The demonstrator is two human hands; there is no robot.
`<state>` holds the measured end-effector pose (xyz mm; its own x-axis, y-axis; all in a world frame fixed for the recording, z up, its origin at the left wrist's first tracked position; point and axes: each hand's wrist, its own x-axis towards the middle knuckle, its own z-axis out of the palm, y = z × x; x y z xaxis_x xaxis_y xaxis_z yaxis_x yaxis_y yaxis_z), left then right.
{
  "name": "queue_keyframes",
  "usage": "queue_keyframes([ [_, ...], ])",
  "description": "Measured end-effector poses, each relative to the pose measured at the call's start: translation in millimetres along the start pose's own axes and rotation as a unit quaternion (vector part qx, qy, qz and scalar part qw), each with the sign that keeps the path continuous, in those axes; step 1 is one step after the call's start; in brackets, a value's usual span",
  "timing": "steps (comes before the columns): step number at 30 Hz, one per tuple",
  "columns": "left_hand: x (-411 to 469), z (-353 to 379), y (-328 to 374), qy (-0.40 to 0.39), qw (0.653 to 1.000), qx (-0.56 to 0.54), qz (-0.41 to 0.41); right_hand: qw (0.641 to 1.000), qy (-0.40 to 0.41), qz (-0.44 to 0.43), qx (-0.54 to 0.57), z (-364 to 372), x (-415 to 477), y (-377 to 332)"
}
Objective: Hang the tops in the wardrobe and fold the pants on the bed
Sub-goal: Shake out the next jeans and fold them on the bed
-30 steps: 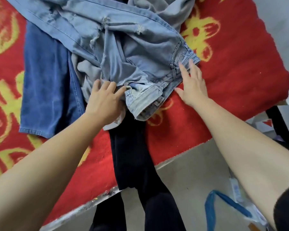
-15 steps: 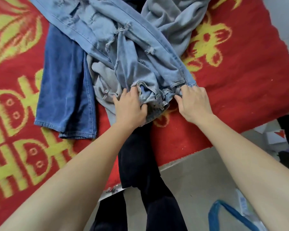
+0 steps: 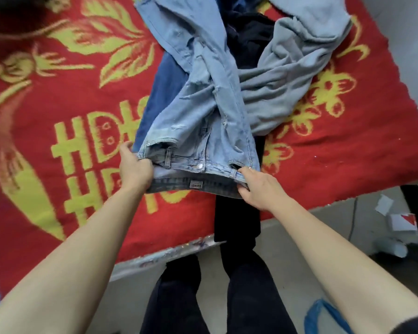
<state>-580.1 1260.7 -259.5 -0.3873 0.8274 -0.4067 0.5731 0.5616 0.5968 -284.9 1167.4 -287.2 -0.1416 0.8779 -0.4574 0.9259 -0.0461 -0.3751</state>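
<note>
The light-blue jeans (image 3: 198,112) lie on the bed's red blanket (image 3: 70,141). They are faded, stiff denim with frayed rips along the legs, a metal button (image 3: 199,166) and a small woven label (image 3: 195,185) inside the waistband (image 3: 179,165). The left hand (image 3: 134,167) grips the waistband's left end with its fingers curled round the cloth. The right hand (image 3: 258,186) pinches the right end beside a belt loop, so the band is stretched into a flat strip between them.

Under the jeans on their left lies a darker-blue denim pair (image 3: 164,92). To their right a soft, rumpled grey garment (image 3: 292,75) is bunched in folds. A black garment (image 3: 237,213) runs from beneath the waistband over the bed edge (image 3: 179,248). The blanket is nubbly pile with yellow woven motifs. Left of the jeans it lies broad and bare, and right of the grey garment a narrower strip reaches its ragged edge.
</note>
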Motion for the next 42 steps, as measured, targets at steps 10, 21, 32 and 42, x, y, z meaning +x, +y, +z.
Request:
queue_keyframes([
  [10,-31.8,-207.1,6.6,-0.059,0.889,0.367,0.268,0.962,0.261,-0.037,-0.071,-188.5,-10.4,-172.5],
  [21,-55.6,-339.2,96.4,0.160,0.839,0.406,0.323,0.910,0.374,-0.082,-0.157,-370.4,-50.0,-292.3],
  [32,-75.1,-500.7,237.6,0.348,0.864,0.201,0.303,0.904,0.399,0.067,-0.134,-496.2,-83.4,-344.8],
  [42,-118.9,-592.8,327.6,0.185,0.886,-0.360,0.227,0.846,0.185,-0.133,0.483,-588.7,-118.2,-398.0],
])
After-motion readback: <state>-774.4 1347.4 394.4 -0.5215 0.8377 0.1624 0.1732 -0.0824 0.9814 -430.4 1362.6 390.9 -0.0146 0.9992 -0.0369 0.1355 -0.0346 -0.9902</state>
